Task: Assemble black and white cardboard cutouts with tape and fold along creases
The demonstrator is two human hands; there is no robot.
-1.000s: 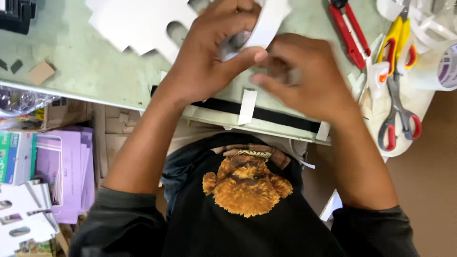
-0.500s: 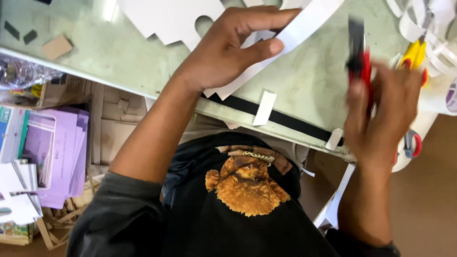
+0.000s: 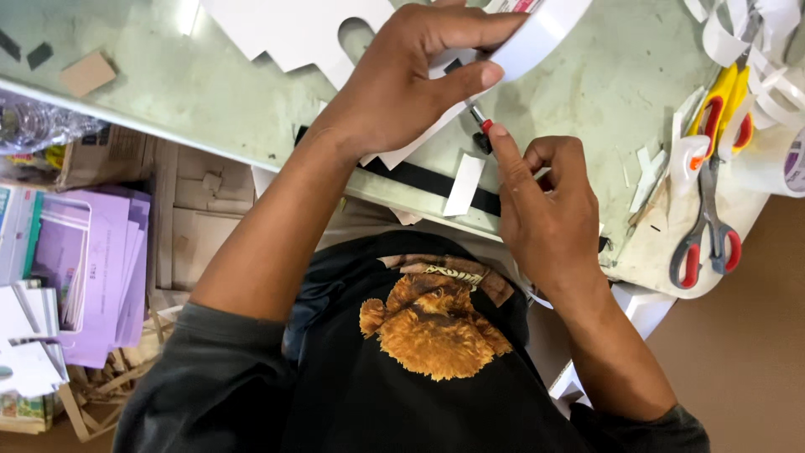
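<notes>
Left hand (image 3: 402,92) gripping white strip (image 3: 537,38), right hand (image 3: 545,210) — perhaps a cutter (image 3: 480,122)

Bare green tabletop (image 3: 587,92) between hands; scissors (image 3: 708,210), tape scraps (image 3: 755,42) crowding right.

We have one view only, from a camera worn on the head, looking steeply down past our chest. It sits close above both hands, which fill the middle. The counter (image 3: 210,92) edge runs across the far half; the floor shows near right.
</notes>
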